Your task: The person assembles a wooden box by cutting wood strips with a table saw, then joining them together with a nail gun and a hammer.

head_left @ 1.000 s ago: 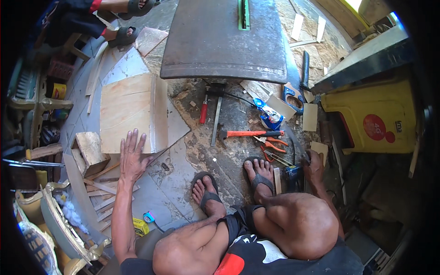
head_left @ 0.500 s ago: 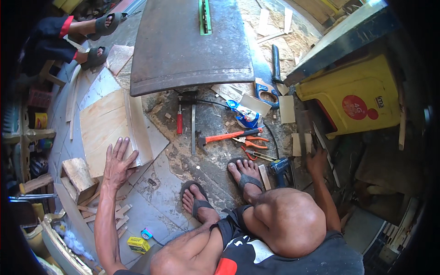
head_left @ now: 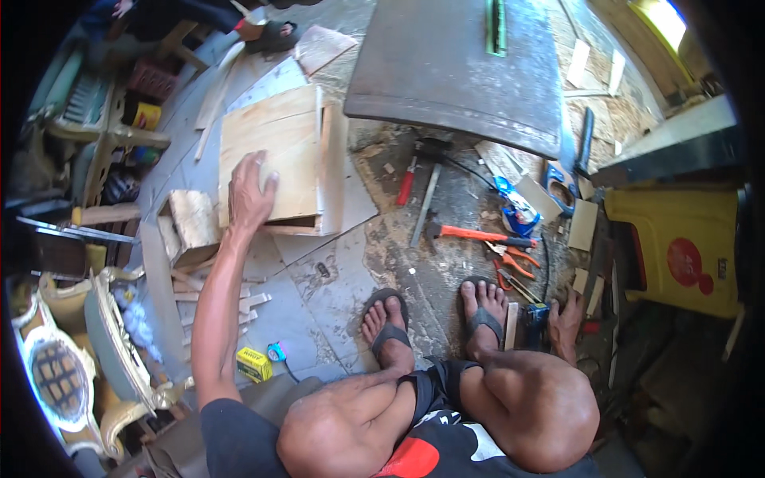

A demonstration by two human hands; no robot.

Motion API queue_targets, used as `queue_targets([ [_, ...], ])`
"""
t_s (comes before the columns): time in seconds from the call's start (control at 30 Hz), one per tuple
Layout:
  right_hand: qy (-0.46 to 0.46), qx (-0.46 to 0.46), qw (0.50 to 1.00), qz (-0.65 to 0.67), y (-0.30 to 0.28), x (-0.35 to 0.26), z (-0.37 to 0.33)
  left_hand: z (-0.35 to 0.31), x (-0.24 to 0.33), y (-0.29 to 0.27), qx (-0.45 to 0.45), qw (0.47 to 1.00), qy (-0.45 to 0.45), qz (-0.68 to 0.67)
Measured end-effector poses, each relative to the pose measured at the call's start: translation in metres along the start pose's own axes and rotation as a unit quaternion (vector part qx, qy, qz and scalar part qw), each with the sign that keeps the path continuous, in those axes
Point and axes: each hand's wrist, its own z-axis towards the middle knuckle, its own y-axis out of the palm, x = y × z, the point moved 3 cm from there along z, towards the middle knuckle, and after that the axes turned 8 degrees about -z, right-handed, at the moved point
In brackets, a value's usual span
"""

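My left hand (head_left: pixel 251 191) lies with fingers spread on the top panel of a pale plywood box (head_left: pixel 275 151), which rests tilted on the tiled floor at the left. A gap shows along the box's near edge, under the panel. At the right, my right hand (head_left: pixel 566 323) is low by the floor, fingers apart, beside a blue gun-shaped tool (head_left: pixel 535 313). I see nothing held in it. Left of that tool lies a thin wood strip (head_left: pixel 511 325). Ahead are an orange-handled hammer (head_left: pixel 478 234), orange-handled pliers (head_left: pixel 518 256) and a utility knife (head_left: pixel 519 284).
A dark saw table (head_left: pixel 458 72) stands ahead. Beyond the hammer lie a red-handled clamp (head_left: pixel 407 183), a blue-handled saw (head_left: pixel 560 187) and a blue-white packet (head_left: pixel 516 209). A yellow plastic stool (head_left: pixel 677 215) lies at the right. Wood offcuts (head_left: pixel 239 307) and a yellow carton (head_left: pixel 253 365) are at the left.
My right hand has drawn back toward me, from near a long dark blade-like piece to beside the blue tool. My left hand stays on the box. The whole view has shifted.
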Motion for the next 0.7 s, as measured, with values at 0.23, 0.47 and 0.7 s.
queue_targets([
  [0.23,-0.054,0.021,0.998,-0.026,0.039,0.038,0.012,-0.033,-0.104,-0.014,0.088,0.905,-0.413,-0.046],
  [0.47,-0.019,-0.041,0.999,-0.028,0.011,0.008,-0.007,-0.034,-0.107,-0.008,0.091,0.914,-0.393,0.045],
  [0.7,0.014,0.005,1.0,0.002,0.004,0.013,0.002,-0.073,-0.079,0.009,0.061,0.936,-0.347,0.018],
])
